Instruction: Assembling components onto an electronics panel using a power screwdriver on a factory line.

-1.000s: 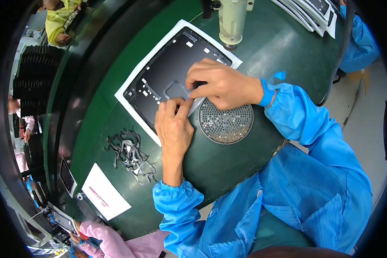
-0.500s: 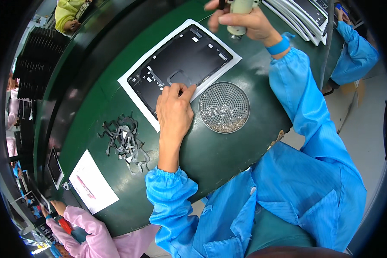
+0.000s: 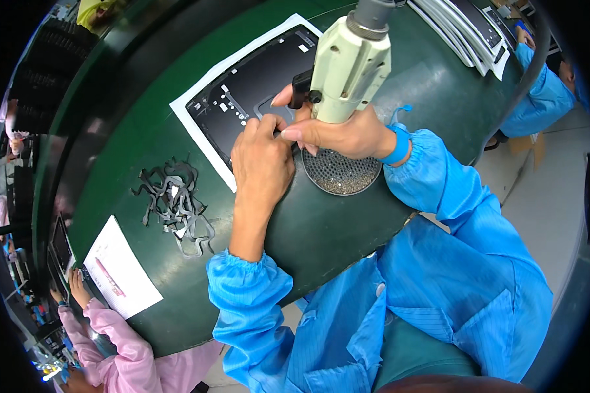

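Note:
My right hand [image 3: 357,135] grips a pale green electric screwdriver [image 3: 347,72] with a black lever and a grey cable end. Its lower tip is hidden behind my hands. My left hand [image 3: 262,160] rests beside it at the near edge of a black flat panel [image 3: 269,65], fingers curled and pressed together. Whatever they hold, if anything, is hidden. Small white pieces dot the panel, which lies on a white sheet [image 3: 187,108]. Just below my right hand, a round perforated tray [image 3: 341,171] holds many small shiny screws, partly covered by the hand.
Tangled black and grey strips [image 3: 177,200] lie left of my forearm. Farther left is a white paper [image 3: 134,291] with a pink pen [image 3: 109,278]. Stacked panels with white sheets [image 3: 462,36] stand at upper right. Co-workers' pink sleeve [image 3: 128,340] and blue sleeve [image 3: 537,98] flank the green table.
My right hand has brought the screwdriver down and nearer, from the far side of the panel to beside my left hand. My left hand stays at the panel's edge.

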Action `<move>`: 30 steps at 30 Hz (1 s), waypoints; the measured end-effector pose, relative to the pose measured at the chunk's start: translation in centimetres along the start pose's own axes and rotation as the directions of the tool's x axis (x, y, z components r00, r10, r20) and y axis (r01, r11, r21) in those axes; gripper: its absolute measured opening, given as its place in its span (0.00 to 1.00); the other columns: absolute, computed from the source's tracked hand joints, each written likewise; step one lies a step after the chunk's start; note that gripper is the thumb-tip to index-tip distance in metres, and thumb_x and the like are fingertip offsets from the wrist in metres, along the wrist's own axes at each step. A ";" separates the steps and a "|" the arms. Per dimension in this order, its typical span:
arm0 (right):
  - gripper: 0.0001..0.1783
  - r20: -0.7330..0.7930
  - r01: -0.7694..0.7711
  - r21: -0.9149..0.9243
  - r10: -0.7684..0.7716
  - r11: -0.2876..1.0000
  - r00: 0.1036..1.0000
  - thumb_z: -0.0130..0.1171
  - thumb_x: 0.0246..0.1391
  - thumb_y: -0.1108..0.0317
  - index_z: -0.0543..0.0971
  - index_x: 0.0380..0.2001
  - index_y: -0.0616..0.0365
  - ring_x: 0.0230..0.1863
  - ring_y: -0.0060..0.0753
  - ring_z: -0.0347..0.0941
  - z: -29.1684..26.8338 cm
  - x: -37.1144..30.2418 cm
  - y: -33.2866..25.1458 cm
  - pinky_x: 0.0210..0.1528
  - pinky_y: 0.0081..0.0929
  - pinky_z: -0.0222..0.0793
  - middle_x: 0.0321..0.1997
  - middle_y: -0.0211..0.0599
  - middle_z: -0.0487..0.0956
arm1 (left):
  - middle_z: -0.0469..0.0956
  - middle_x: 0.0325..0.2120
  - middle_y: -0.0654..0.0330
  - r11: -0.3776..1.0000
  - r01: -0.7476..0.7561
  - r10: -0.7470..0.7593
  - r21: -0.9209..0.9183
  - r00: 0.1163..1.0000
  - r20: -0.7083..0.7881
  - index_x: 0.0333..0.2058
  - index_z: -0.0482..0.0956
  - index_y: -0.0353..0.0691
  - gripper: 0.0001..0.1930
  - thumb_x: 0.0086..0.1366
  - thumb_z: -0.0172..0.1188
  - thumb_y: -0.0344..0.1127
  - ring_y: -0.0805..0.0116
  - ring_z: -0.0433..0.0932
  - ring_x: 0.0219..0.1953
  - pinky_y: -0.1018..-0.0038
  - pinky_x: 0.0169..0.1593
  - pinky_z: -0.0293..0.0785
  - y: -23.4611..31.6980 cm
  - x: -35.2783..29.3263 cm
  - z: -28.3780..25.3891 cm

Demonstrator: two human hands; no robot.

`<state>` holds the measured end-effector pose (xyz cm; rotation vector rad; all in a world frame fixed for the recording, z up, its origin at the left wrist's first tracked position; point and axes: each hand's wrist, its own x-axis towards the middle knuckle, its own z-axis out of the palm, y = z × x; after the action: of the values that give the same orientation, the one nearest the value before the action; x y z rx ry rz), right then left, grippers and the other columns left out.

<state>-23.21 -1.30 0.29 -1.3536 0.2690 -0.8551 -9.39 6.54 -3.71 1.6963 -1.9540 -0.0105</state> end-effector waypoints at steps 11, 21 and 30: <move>0.18 -0.002 -0.087 -0.082 0.087 0.993 0.996 0.65 0.44 0.76 0.73 0.40 0.66 0.21 0.16 0.71 0.0 -0.2 0.1 0.22 0.17 0.68 0.23 0.31 0.77 | 0.71 0.29 0.61 0.999 0.025 -0.027 -0.043 0.998 -0.057 0.20 0.76 0.34 0.04 0.40 0.61 0.23 0.59 0.71 0.32 0.64 0.32 0.69 -0.2 0.3 0.6; 0.19 -0.013 -0.080 -0.115 0.079 0.990 0.997 0.67 0.41 0.76 0.74 0.39 0.65 0.27 0.16 0.72 -0.1 0.1 -0.1 0.32 0.20 0.71 0.27 0.31 0.77 | 0.71 0.29 0.61 1.000 -0.007 0.006 -0.030 0.999 -0.044 0.25 0.79 0.35 0.09 0.40 0.60 0.23 0.60 0.70 0.31 0.65 0.33 0.68 -0.2 0.3 0.3; 0.14 -0.049 0.186 -0.183 -0.197 0.965 0.979 0.64 0.44 0.78 0.76 0.38 0.66 0.17 0.16 0.71 -1.6 3.8 0.4 0.17 0.17 0.69 0.19 0.32 0.76 | 0.71 0.28 0.62 1.000 0.007 -0.007 -0.008 1.000 -0.008 0.34 0.83 0.44 0.15 0.46 0.56 0.23 0.63 0.70 0.29 0.67 0.32 0.68 0.4 0.5 -0.1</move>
<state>-21.44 -5.03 0.73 -1.5372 0.2745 -1.0596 -9.77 6.26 -3.27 1.6955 -1.9395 -0.0146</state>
